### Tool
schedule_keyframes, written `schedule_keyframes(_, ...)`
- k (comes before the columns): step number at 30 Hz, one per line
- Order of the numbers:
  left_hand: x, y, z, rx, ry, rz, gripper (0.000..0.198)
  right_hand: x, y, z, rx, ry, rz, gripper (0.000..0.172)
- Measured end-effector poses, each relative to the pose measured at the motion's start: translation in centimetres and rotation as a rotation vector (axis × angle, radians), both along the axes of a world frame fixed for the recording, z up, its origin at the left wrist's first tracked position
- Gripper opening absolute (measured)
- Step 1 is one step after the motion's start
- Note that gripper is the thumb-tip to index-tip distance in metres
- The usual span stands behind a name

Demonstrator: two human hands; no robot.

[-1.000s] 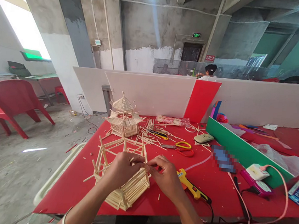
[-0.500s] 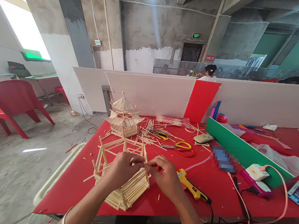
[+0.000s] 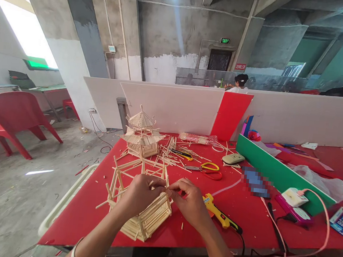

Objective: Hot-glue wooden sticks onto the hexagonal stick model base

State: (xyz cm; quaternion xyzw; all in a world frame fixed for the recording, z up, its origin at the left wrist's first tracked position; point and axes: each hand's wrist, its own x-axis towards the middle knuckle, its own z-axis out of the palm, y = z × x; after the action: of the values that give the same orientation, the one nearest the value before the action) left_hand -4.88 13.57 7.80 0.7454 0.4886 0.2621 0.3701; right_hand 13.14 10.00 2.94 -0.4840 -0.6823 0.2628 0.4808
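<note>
- While nothing has visibly shifted, left grip (image 3: 140, 194) and right grip (image 3: 189, 200): both pinched on stick frame (image 3: 152, 220), apparently steadying it
- Glue gun (image 3: 220, 214): right of both grips

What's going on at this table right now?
A person's left hand and right hand meet with a pinching grip at an upright stick of an open-topped stick frame; their exact hold is hard to see. A roofed stick pagoda stands behind it. Scissors and a yellow glue gun lie off to the right.
</note>
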Motion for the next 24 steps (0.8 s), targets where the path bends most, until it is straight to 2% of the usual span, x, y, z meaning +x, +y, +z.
schedule_keyframes(13,0.24,-0.30,0.63,-0.030,-0.014,-0.005,0.024,-0.03,0.09,-0.11,0.001,-0.006,-0.010,0.019)
schedule_keyframes(24,0.01,0.16,-0.05,-0.005,-0.005,-0.040,0.022,-0.04,0.09,-0.10,-0.011,-0.002,-0.001,0.017)
